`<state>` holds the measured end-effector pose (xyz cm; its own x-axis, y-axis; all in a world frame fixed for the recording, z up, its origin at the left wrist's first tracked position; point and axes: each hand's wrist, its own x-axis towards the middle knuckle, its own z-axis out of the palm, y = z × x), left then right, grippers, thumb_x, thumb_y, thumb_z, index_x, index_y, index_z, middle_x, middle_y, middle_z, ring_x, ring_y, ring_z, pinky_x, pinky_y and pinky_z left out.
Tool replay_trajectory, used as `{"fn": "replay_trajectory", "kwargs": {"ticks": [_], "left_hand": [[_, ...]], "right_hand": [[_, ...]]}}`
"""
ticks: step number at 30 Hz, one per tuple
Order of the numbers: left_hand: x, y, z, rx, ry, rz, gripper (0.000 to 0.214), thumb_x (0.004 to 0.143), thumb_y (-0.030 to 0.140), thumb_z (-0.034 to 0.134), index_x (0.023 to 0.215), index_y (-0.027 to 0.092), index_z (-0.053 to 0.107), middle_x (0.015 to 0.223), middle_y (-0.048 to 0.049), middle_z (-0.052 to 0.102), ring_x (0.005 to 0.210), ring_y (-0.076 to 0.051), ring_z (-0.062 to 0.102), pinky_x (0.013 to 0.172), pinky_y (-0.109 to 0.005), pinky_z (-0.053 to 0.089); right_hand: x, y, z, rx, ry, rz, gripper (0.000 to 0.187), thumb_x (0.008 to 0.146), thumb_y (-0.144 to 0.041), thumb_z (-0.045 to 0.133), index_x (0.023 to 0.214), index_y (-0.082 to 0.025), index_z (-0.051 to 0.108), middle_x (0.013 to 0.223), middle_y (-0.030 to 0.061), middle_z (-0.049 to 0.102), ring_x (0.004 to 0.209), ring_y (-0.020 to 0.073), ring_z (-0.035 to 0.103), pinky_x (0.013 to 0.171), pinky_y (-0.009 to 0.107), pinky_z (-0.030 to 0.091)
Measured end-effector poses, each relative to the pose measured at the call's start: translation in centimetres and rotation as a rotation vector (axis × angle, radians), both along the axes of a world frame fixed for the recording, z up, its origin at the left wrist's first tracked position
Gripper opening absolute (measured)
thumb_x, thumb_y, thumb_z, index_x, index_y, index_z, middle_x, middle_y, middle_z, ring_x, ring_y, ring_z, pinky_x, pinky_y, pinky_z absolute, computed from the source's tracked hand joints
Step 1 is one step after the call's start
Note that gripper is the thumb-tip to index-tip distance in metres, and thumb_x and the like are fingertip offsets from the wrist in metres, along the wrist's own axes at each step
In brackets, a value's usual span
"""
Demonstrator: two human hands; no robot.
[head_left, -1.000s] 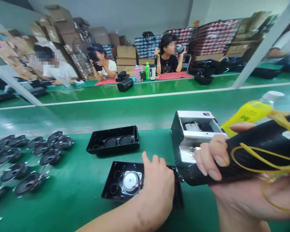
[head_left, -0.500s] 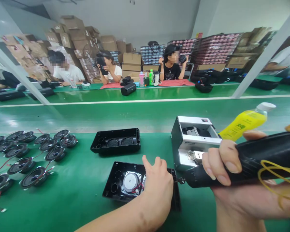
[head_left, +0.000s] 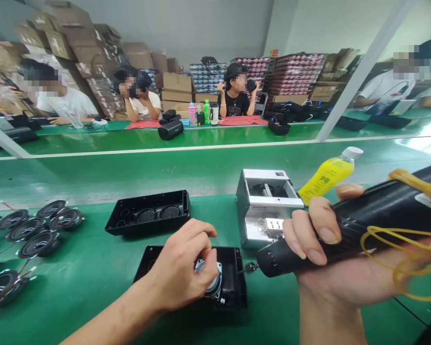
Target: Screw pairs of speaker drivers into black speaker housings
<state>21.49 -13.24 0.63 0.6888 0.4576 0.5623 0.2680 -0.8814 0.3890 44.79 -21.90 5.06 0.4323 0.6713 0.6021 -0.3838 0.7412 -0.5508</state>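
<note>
My right hand (head_left: 339, 282) is wrapped round a black electric screwdriver (head_left: 384, 206) with a yellow elastic band looped about it. Its tip points left, close to the right end wall of a near black speaker housing (head_left: 240, 282). Over that housing is my left hand (head_left: 185, 268), fingers curled and thumb drawn in; whatever they pinch is too small or hidden to make out. Partly covered by this hand, a round speaker driver (head_left: 214, 283) with a metal back sits in the housing. The housing's left part is mostly hidden behind my hand and forearm.
A second open housing (head_left: 154, 229) lies behind. To the right stand a silver-and-black screw feeder (head_left: 249, 223) and a yellow drink bottle (head_left: 326, 177). Several loose speakers (head_left: 39, 244) with wires lie left. Co-workers sit across the green bench (head_left: 111, 172).
The view has turned right, so things appear farther left. My left hand has shifted left over the housing, and its spread fingers have curled in. The screwdriver stays in my right hand.
</note>
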Motion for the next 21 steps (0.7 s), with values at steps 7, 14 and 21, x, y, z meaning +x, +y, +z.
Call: {"fn": "replay_trajectory", "kwargs": {"ticks": [7, 14, 21], "left_hand": [[-1.8, 3.5, 1.1, -0.103, -0.041, -0.123, 0.025, 0.101, 0.013, 0.063, 0.078, 0.020, 0.056, 0.092, 0.0034, 0.070, 0.083, -0.007, 0.065, 0.079, -0.020, 0.050], [-1.8, 4.3, -1.4, -0.219, 0.065, -0.225, 0.022, 0.105, 0.021, 0.062, 0.084, 0.022, 0.054, 0.076, 0.0049, 0.062, 0.068, -0.009, 0.055, 0.064, -0.023, 0.043], [-2.0, 3.6, -2.2, -0.325, 0.133, -0.322, 0.012, 0.101, 0.016, 0.064, 0.096, 0.024, 0.058, 0.081, 0.0053, 0.061, 0.071, -0.011, 0.053, 0.065, -0.025, 0.040]], "right_hand": [[0.1, 1.5, 2.4, -0.108, -0.053, 0.127, 0.059, 0.088, -0.074, 0.073, 0.115, -0.022, 0.071, 0.068, -0.0035, 0.055, 0.042, 0.0115, 0.048, 0.044, 0.027, 0.044], [-1.8, 3.5, 2.0, -0.202, 0.028, 0.055, 0.051, 0.091, -0.069, 0.072, 0.106, -0.020, 0.072, 0.062, -0.0056, 0.053, 0.038, 0.0082, 0.040, 0.043, 0.024, 0.039], [-1.8, 3.4, 1.1, -0.264, 0.088, 0.153, 0.058, 0.079, -0.067, 0.080, 0.113, -0.020, 0.071, 0.075, -0.0029, 0.052, 0.050, 0.0101, 0.044, 0.050, 0.026, 0.045]]}}
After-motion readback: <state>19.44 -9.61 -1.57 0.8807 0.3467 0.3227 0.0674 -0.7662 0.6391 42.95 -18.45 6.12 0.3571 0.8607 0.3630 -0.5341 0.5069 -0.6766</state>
